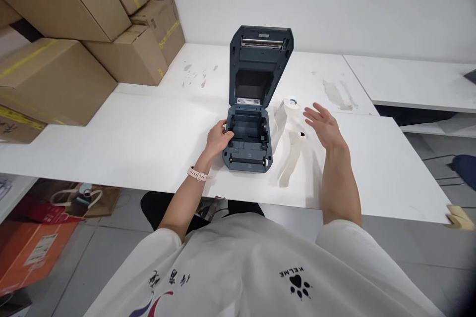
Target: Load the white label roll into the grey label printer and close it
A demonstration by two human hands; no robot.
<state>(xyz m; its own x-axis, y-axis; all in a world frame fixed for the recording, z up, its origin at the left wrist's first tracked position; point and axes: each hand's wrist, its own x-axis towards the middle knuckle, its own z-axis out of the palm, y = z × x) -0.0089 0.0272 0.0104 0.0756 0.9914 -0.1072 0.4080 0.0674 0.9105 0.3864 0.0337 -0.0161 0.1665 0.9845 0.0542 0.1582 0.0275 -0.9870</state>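
Observation:
A dark blue-grey label printer (245, 148) stands on the white table with its lid (256, 67) swung up and its roll bay bare. My left hand (218, 138) grips the printer's left wall, the thumb over the rim and the fingers on the outer side. To the right of the printer stands a larger paper roll (292, 104) with a strip hanging loose from it. A smaller roll (301, 134) with a dark core lies closer to me, its paper tail curling toward the table's front edge. My right hand (324, 124) hovers beside the rolls, fingers apart, holding nothing.
Taped cardboard boxes (137, 54) are stacked on the table's left side against the wall. The white table (148, 133) has peeled patches near the back. Below at left are an orange box (26, 252) and a paper bag (106, 200). Brown padding (460, 217) covers the right front corner.

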